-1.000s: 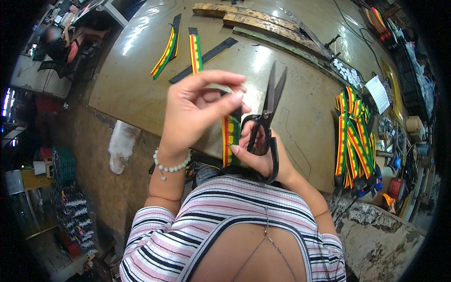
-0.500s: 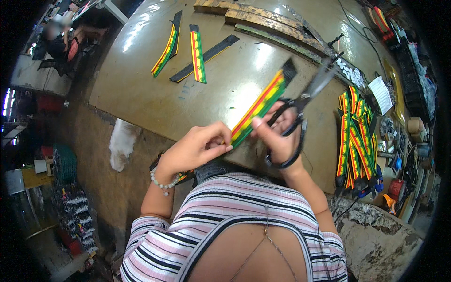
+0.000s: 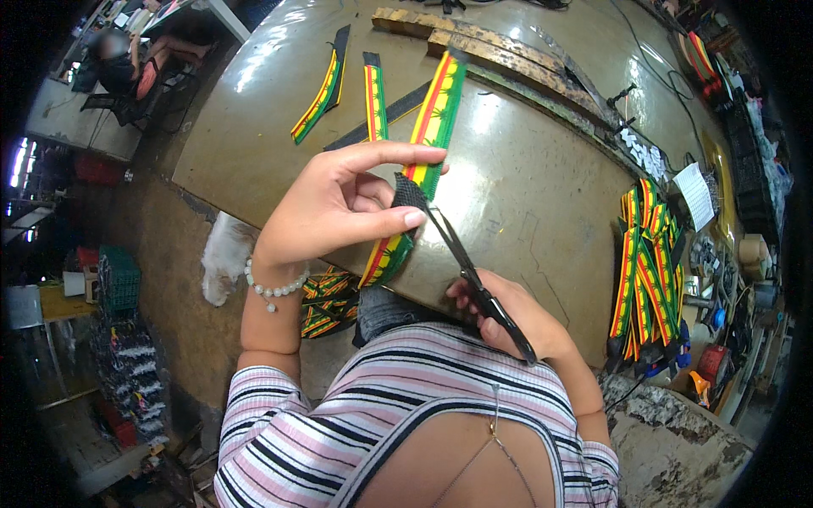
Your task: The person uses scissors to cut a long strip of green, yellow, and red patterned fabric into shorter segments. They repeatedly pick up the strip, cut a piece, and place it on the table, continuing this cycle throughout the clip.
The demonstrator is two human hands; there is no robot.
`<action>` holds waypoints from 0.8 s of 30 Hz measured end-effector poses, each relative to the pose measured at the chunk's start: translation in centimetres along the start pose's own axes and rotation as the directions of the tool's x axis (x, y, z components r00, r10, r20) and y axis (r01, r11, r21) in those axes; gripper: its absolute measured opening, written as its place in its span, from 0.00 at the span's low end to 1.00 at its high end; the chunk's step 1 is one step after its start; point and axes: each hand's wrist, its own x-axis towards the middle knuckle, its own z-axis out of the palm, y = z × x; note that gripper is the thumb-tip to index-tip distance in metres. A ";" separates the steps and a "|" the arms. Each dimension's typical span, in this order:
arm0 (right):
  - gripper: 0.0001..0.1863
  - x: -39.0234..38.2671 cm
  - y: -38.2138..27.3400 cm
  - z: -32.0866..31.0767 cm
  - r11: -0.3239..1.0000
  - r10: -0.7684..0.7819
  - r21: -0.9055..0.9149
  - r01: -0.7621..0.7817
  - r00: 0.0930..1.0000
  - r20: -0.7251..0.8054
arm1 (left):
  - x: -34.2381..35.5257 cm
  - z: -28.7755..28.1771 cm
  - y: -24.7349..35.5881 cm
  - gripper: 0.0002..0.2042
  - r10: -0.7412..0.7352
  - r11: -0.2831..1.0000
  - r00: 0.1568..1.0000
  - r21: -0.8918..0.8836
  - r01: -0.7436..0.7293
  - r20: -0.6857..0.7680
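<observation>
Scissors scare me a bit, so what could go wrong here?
The scissors in the right hand point close to the left hand, so a slip might nick a finger. Their tips are also right by the strap, so they might snag its coloured band.

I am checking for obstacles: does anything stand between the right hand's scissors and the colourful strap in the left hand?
Nothing visible does; the scissors reach close to the strap, though the left hand is right beside their tips.
</observation>
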 end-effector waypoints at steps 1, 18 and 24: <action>0.24 0.2 -0.1 0.0 0.999 -0.018 -0.033 0.018 1.000 0.007 | 0.1 0.2 -0.1 0.26 -0.003 1.000 1.000 -0.018 0.003 0.006; 0.29 -0.4 -1.2 -0.4 0.993 0.018 0.117 -0.015 1.000 -0.022 | 0.9 1.6 -1.5 0.33 -0.053 0.990 0.994 -0.127 0.065 0.093; 0.25 -0.8 -1.7 -0.1 0.999 0.034 -0.001 -0.035 0.993 -0.117 | 1.1 1.4 -2.0 0.34 -0.054 0.988 0.988 -0.139 0.074 0.145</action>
